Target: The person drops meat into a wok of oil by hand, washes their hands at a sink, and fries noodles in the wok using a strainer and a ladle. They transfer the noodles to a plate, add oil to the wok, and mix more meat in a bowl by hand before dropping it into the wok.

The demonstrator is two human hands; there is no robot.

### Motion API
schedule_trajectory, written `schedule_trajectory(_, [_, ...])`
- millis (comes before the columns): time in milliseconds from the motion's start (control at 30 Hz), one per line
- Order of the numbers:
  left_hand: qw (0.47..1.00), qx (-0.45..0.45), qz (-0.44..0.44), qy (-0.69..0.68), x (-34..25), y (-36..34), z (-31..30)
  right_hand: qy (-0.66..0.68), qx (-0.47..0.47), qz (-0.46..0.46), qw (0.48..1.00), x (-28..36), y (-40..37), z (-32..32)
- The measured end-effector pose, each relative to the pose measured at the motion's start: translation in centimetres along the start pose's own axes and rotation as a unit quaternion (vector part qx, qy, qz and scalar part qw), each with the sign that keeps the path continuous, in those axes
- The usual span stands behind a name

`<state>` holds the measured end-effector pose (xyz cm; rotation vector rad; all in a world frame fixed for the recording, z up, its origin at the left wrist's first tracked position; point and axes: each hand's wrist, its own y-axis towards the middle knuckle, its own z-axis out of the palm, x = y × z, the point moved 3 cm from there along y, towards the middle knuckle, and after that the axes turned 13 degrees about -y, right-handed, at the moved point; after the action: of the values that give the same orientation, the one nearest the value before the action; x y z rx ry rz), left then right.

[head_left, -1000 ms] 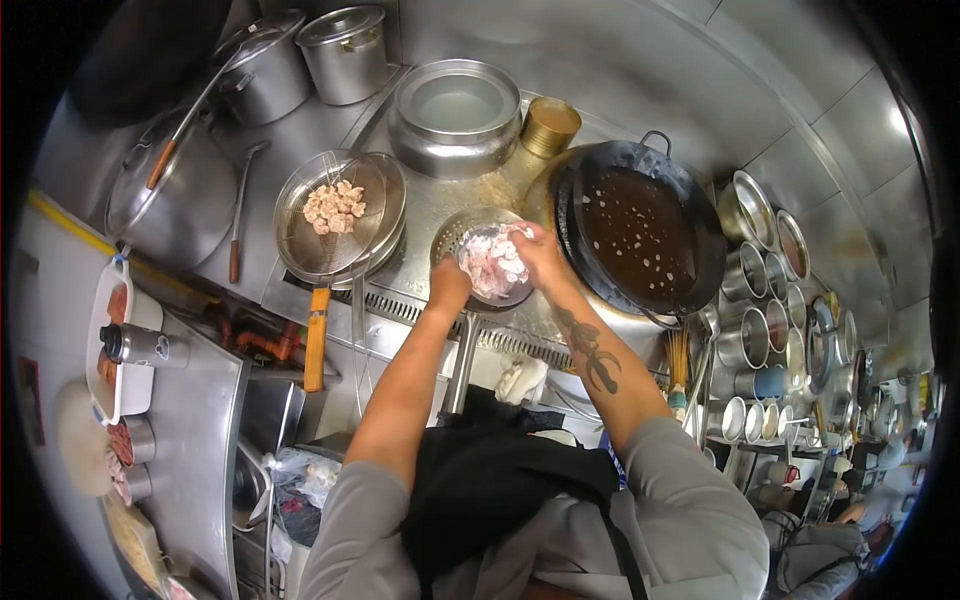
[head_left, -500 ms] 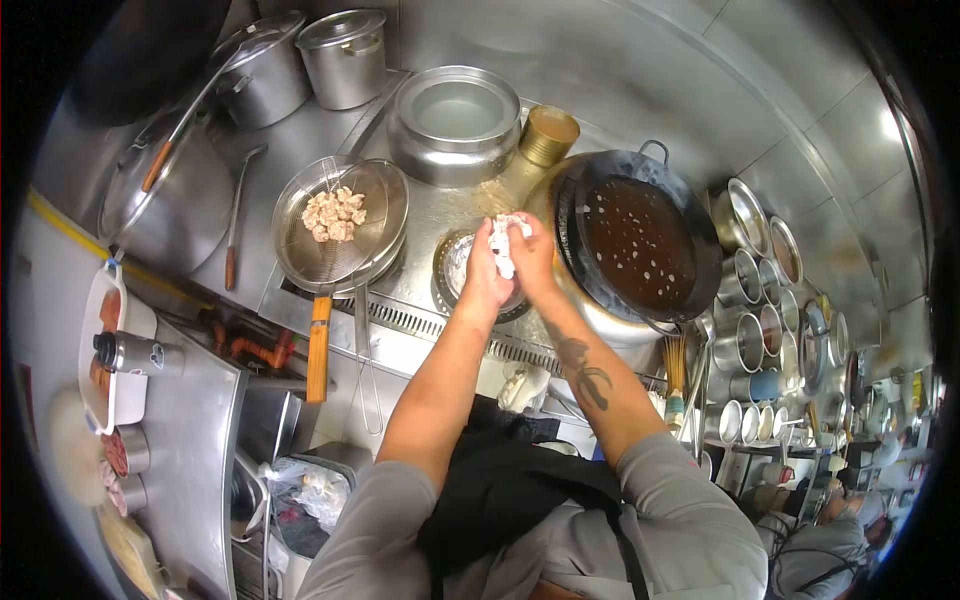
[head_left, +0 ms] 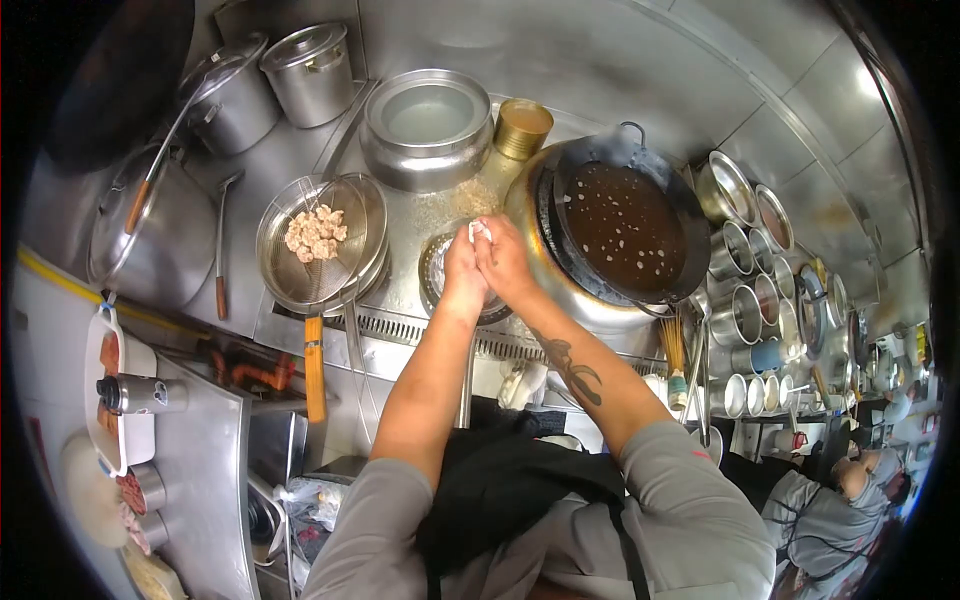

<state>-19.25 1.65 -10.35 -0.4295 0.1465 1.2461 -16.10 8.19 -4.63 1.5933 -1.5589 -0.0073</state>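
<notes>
My left hand (head_left: 464, 272) and my right hand (head_left: 507, 262) are pressed together around a crumpled white cloth (head_left: 480, 230), of which only a small part shows at the top. Both hands are over a round metal basin (head_left: 432, 268) set in the steel stove top. To their right a black wok (head_left: 695, 240) holds dark liquid with pale bubbles. On their left, pale meat pieces (head_left: 316, 233) lie in a wire strainer (head_left: 276, 262) with a wooden handle.
A big steel pot (head_left: 428, 160) of cloudy liquid and a gold can (head_left: 523, 128) stand behind the hands. Lidded pots (head_left: 310, 80) are at the back left. Metal containers (head_left: 738, 315) line the right side. A co-worker (head_left: 830, 510) is at the lower right.
My hands have closed more tightly round the white cloth, and less of it shows. The camera view has shifted, so the stove things appear further left. More of the co-worker is visible.
</notes>
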Motion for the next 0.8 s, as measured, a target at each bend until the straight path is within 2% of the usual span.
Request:
schedule_trajectory(100, [0.992, -0.024, -0.109, -0.060, -0.1, 1.8, -1.7, -0.002, 0.033, -0.047, 0.998, -0.2, 0.4, -0.4])
schedule_trajectory(200, [0.993, 0.021, -0.102, -0.054, -1.3, -0.4, 0.4, -0.013, 0.041, -0.048, 0.998, 1.0, 1.1, -1.2])
schedule_trajectory(300, [0.978, -0.047, -0.176, -0.104, -1.9, -0.1, 2.0, 0.031, -0.038, -0.039, 0.998, -0.6, 0.7, 0.2])
schedule_trajectory(333, [0.979, -0.018, -0.183, -0.085, -2.0, 0.0, 2.0, 0.126, -0.014, 0.081, 0.989, -1.5, 1.1, 0.4])
schedule_trajectory(367, [0.979, 0.008, -0.191, -0.065, -2.3, -0.1, 1.8, 0.218, 0.010, 0.202, 0.955, -2.3, 1.3, 0.7])
schedule_trajectory(400, [0.979, 0.037, -0.197, -0.045, -2.5, -0.1, 1.8, 0.306, 0.034, 0.315, 0.898, -2.9, 1.5, 1.1])
schedule_trajectory(433, [0.982, 0.008, -0.188, 0.007, -3.1, -1.0, 2.8, 0.450, -0.020, 0.346, 0.823, -3.8, 1.7, 1.9])
schedule_trajectory(533, [0.996, 0.037, -0.077, -0.020, -2.1, -2.0, 3.4, 0.634, -0.050, 0.443, 0.632, -4.0, 2.3, 2.7])
schedule_trajectory(567, [0.995, 0.038, -0.076, -0.060, -1.8, -2.4, 3.7, 0.616, -0.075, 0.444, 0.647, -3.7, 2.0, 2.7])
schedule_trajectory(667, [0.986, 0.021, -0.099, -0.130, -0.8, -0.6, 1.9, 0.471, -0.016, 0.313, 0.825, -3.6, 1.4, 2.1])
schedule_trajectory(700, [0.987, 0.026, -0.102, -0.124, -0.8, -0.2, 1.5, 0.347, 0.066, 0.270, 0.896, -3.7, 1.7, 1.5])
schedule_trajectory(800, [0.989, 0.017, -0.112, -0.099, -0.8, 0.4, 1.5, 0.201, 0.026, 0.126, 0.971, -2.0, 2.2, 0.4])
